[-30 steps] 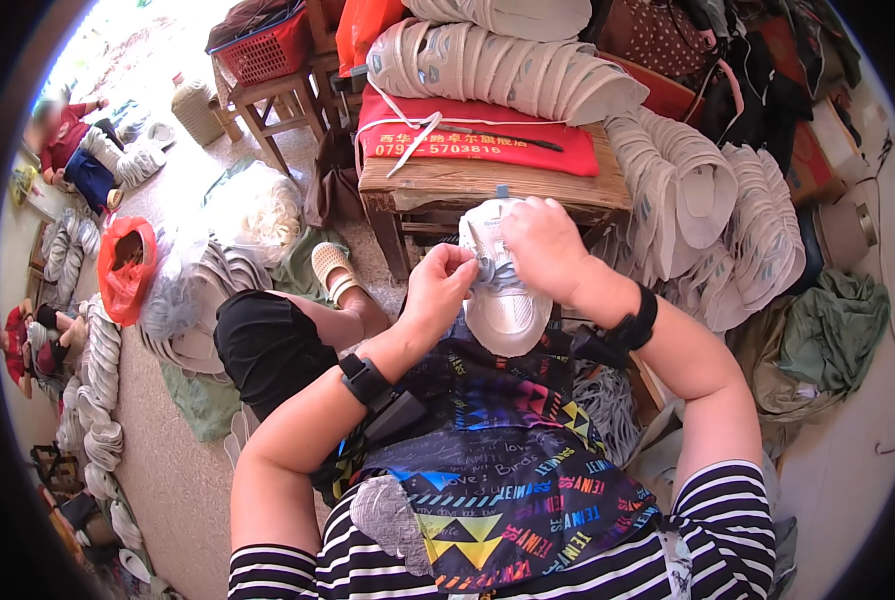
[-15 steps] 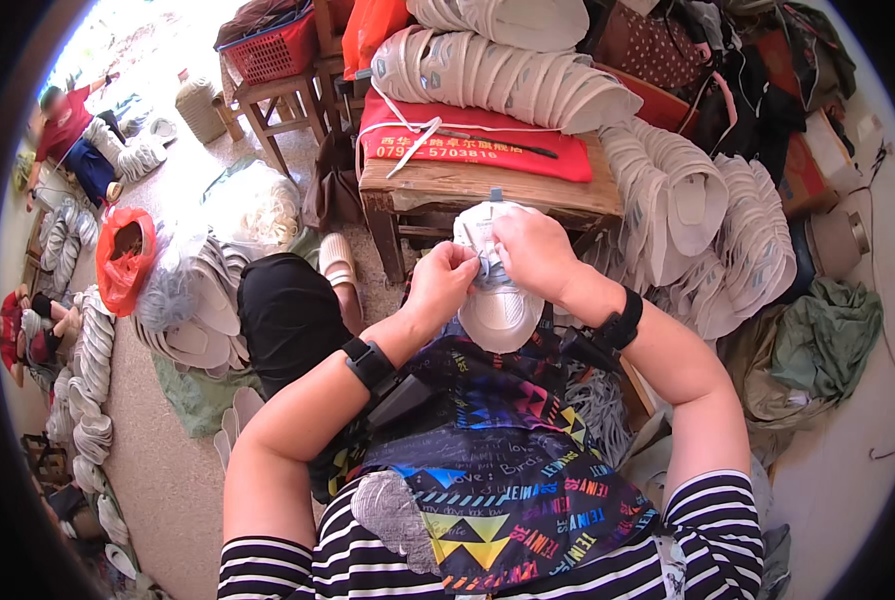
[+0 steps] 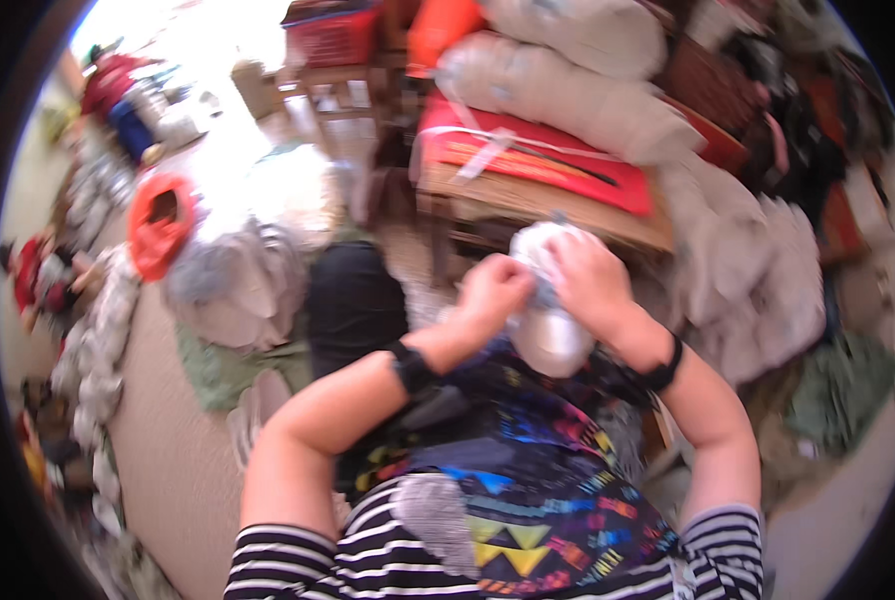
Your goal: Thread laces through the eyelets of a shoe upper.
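A white shoe upper (image 3: 551,345) rests above my lap, rounded toe end toward me, its tongue end pointing away. My left hand (image 3: 496,292) is at its left edge, fingertips pinched together by a grey-blue shoelace (image 3: 545,293). Motion blur hides exactly how that lace runs. My right hand (image 3: 590,282) curls over the upper's right side, fingers closed on it and covering much of its middle. Dark bands circle both wrists. Beneath lies a patterned dark apron (image 3: 528,450) with a grey textured patch (image 3: 436,520).
Ahead stands a wooden stool (image 3: 548,212) with a red cloth bag (image 3: 558,165), a white cord and a long roll of stacked uppers (image 3: 568,95). More uppers (image 3: 748,270) pile at right. An orange bag (image 3: 161,225) is left. Other people sit far left.
The whole view has shifted and blurred, so the scene sits farther right. Both hands stay at the shoe upper; my left fingers have drawn slightly away from its middle.
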### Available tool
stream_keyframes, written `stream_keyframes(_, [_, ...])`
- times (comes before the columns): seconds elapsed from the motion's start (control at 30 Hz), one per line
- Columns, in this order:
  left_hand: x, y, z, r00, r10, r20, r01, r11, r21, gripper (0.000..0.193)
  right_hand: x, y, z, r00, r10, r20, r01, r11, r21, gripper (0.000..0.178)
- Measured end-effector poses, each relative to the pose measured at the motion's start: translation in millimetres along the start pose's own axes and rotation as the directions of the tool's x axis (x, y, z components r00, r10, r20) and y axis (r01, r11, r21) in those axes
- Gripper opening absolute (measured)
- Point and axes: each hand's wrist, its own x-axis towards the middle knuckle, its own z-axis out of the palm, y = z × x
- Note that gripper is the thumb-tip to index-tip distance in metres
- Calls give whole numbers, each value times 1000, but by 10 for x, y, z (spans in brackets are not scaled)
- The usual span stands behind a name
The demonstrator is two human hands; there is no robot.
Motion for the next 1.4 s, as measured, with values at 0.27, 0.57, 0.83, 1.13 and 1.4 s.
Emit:
stream_keyframes(0.27, [119, -157, 422, 993, 46, -108, -65, 980, -186, 9, -100, 109, -88, 972, -84, 220, 118, 982, -146, 14])
stream_keyframes(0.57, [66, -129, 154, 994, 13, -112, -40, 970, -242, 11, 249, -89, -257, 968, 151, 202, -210, 926, 314, 16])
stream_keyframes(0.83, [33, -36, 144, 989, 127, -75, -144, 941, -307, 11, 92, -28, -226, 974, 17, 225, -44, 993, 112, 10])
stream_keyframes(1.13, [-48, 2, -50, 951, 294, -93, -295, 955, 0, 6, 814, -356, -595, 965, -40, -259, 169, 849, 501, 12])
stream_keyframes(1.4, [-12, 321, 64, 852, 521, 50, -492, 765, 415, 7, 784, -275, -654, 958, -77, -277, 213, 837, 503, 12])
